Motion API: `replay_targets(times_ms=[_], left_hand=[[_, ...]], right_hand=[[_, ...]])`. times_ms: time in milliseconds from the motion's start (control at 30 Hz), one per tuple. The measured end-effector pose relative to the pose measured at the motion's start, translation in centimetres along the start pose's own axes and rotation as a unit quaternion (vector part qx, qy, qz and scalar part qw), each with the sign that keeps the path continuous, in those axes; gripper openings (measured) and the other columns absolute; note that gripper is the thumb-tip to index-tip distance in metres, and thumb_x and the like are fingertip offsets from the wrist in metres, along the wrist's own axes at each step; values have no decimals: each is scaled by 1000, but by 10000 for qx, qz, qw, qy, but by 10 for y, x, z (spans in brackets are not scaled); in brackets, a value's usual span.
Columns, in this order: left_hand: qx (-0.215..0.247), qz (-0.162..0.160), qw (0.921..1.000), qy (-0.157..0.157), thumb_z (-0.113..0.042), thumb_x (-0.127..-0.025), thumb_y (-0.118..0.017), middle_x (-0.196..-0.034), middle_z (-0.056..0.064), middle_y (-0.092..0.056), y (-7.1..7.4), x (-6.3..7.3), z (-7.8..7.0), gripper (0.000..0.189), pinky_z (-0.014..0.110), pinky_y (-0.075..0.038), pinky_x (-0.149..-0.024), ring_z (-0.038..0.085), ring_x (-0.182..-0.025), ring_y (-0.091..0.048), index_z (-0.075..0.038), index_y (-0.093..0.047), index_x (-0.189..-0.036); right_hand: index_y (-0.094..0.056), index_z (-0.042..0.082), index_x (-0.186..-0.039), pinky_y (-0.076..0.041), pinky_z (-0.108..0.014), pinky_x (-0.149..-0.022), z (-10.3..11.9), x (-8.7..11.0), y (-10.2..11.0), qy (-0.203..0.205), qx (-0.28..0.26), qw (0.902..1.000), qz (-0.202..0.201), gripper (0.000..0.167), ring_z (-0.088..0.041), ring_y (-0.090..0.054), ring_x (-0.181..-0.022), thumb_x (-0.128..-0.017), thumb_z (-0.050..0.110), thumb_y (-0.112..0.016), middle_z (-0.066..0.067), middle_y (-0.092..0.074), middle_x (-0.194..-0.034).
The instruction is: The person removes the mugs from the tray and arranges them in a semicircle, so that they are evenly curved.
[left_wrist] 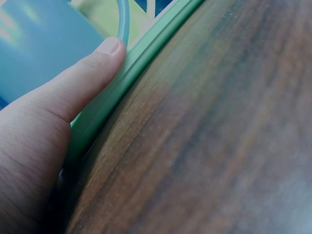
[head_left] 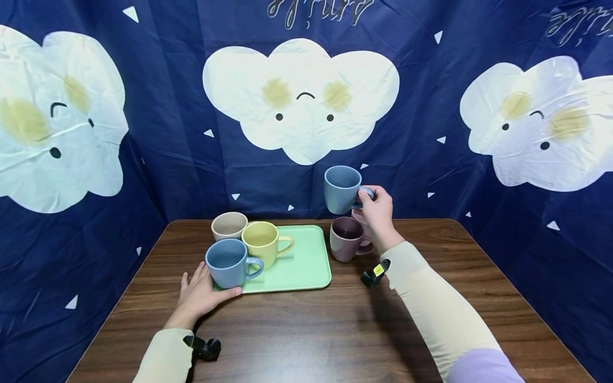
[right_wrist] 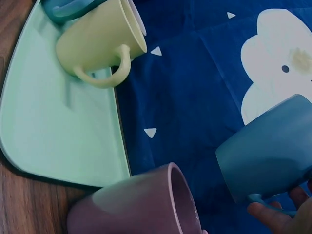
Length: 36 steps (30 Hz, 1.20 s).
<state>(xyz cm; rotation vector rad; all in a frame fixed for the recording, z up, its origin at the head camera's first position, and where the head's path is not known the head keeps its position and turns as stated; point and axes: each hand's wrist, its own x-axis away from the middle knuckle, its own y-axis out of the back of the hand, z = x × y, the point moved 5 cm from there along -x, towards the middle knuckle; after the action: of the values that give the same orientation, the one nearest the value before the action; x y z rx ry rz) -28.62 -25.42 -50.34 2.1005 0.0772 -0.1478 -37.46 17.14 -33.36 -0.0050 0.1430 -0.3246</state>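
Observation:
In the head view, my right hand (head_left: 378,210) pinches the handle of a blue mug (head_left: 342,189), holding it upright in the air above the purple mug (head_left: 347,239). The right wrist view shows that raised blue mug (right_wrist: 268,151) with fingertips at its handle. My left hand (head_left: 198,292) rests at the near left corner of a mint green tray (head_left: 306,260), fingers spread and thumb straight along the front rim. Beside that thumb (left_wrist: 92,73) stands another blue mug (head_left: 228,268) on the tray. A yellow mug (head_left: 261,247) and a beige mug (head_left: 229,225) stand behind it.
Right of the tray, the purple mug stands on the brown wooden table (head_left: 306,335). A pink mug (head_left: 358,215) shows partly behind it and my right hand. A dark blue curtain (head_left: 268,186) with white clouds hangs at the back and sides.

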Motion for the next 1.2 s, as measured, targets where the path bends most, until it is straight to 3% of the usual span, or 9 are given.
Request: replay_targets(times_ms=[167, 367, 567, 767, 867, 1033, 1200], left_hand=[[-22, 7, 10000, 1, -73, -70, -76, -159, 31, -27, 0, 0, 1, 128, 78, 1, -110, 52, -147, -18, 5, -24, -157], [-70, 133, 9999, 81, -75, -71, -74, -161, 29, -25, 0, 0, -2, 129, 76, 2, -111, 51, -149, -16, 3, -22, -158], [-56, 168, 9998, 122, -76, -71, -74, -161, 30, -24, -1, -1, 0, 129, 77, 2, -111, 51, -149, -15, 3, -21, -158], [-44, 167, 9998, 131, -75, -71, -74, -161, 30, -25, -1, 0, -1, 128, 77, 2, -111, 51, -149, -15, 3, -22, -158], [-77, 194, 9997, 142, -76, -71, -74, -161, 30, -25, -1, 0, 0, 128, 77, 2, -111, 51, -149, -15, 4, -22, -158], [-103, 203, 9996, 148, -76, -71, -73, -160, 31, -25, -2, 0, 0, 129, 77, 2, -112, 51, -149, -15, 4, -22, -158], [-90, 154, 9998, 126, -77, -71, -73, -160, 31, -25, -3, -1, 2, 130, 77, 2, -111, 52, -149, -16, 4, -22, -158]], right_hand=[[-60, -3, -123, -58, -54, -85, 4, -3, 9, 266, 212, 9994, -60, 24, -34, -66, -103, -104, 11, -57, -20, -62, -117], [-59, -5, -124, -57, -55, -87, 7, -9, 21, 373, 216, 9989, -188, 25, -31, -63, -108, -104, 11, -56, -19, -60, -119], [-59, -4, -124, -60, -47, -83, 8, -16, 37, 374, 231, 9986, -299, 25, -26, -64, -101, -104, 11, -56, -15, -61, -114], [-59, -3, -122, -61, -27, -70, 6, -21, 54, 439, 309, 9976, -436, 23, -23, -64, -99, -104, 11, -56, -12, -61, -110], [-59, -4, -123, -60, -25, -67, 6, -22, 61, 452, 381, 9968, -532, 24, -22, -64, -97, -104, 11, -57, -12, -61, -110], [-59, -5, -124, -62, -35, -74, 5, -25, 71, 470, 436, 9960, -625, 27, -21, -63, -96, -103, 11, -57, -13, -61, -112], [-58, -4, -124, -61, -43, -82, 5, -26, 81, 435, 493, 9954, -701, 26, -28, -63, -105, -104, 13, -56, -10, -60, -111]])
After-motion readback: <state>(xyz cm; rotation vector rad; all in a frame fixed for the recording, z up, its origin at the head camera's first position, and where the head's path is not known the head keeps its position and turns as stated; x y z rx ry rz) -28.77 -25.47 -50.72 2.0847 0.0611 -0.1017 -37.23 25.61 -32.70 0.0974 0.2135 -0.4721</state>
